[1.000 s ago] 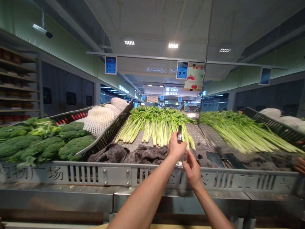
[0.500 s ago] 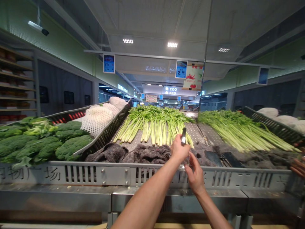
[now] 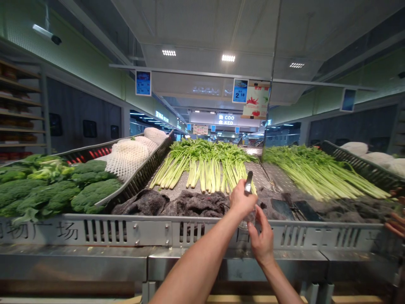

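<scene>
My left hand (image 3: 243, 199) is closed around a narrow object (image 3: 249, 182) whose dark, shiny end sticks up above the fist. The rest of it is hidden by the fingers, so I cannot tell its kind. Just below, a clear round object (image 3: 243, 225) shows between the hands, partly covered. My right hand (image 3: 262, 236) curls its thumb and fingers at the right side of this clear object. Both hands are over the front rail of the display. Behind them, bunches of celery (image 3: 207, 169) lie in a row, leaves to the back and stalk ends to the front.
Crumpled dark cloth (image 3: 202, 204) lies along the grey slotted rail (image 3: 152, 232). Broccoli (image 3: 53, 192) and net-wrapped produce (image 3: 126, 158) sit at left beside a black crate wall (image 3: 139, 171). A mirror panel (image 3: 300, 139) at right reflects the celery. Price signs (image 3: 240, 90) hang above.
Both hands have shifted slightly right with the dark-ended object, which now tilts more to the right. The view has moved slightly; the celery lies as before.
</scene>
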Demonstrator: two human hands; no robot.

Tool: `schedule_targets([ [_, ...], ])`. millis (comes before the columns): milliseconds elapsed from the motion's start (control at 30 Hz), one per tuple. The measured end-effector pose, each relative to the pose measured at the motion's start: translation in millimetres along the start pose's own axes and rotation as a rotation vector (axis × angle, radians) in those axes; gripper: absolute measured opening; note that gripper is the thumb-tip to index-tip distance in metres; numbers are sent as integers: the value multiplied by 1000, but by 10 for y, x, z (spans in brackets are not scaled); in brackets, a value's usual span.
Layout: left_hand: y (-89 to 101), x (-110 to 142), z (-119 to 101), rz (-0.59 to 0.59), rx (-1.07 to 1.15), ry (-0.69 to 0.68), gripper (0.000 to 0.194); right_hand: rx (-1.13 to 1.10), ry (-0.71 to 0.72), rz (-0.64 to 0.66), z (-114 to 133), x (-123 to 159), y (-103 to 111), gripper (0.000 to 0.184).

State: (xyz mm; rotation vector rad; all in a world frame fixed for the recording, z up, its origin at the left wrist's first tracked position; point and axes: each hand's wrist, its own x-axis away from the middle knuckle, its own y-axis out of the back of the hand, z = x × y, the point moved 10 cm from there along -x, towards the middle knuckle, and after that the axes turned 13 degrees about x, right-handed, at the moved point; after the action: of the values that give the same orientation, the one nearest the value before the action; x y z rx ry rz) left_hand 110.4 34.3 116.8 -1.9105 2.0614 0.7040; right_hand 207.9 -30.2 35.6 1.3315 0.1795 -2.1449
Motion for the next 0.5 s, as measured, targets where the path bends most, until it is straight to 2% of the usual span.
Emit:
schedule_targets([
  [267,53,-6,-16,-23,20,-4,31,25,-1,14,34,-21,-31,50],
  [500,77,-63,-32,-14,34,-60,31,17,-8,22,68,-73,-75,50],
])
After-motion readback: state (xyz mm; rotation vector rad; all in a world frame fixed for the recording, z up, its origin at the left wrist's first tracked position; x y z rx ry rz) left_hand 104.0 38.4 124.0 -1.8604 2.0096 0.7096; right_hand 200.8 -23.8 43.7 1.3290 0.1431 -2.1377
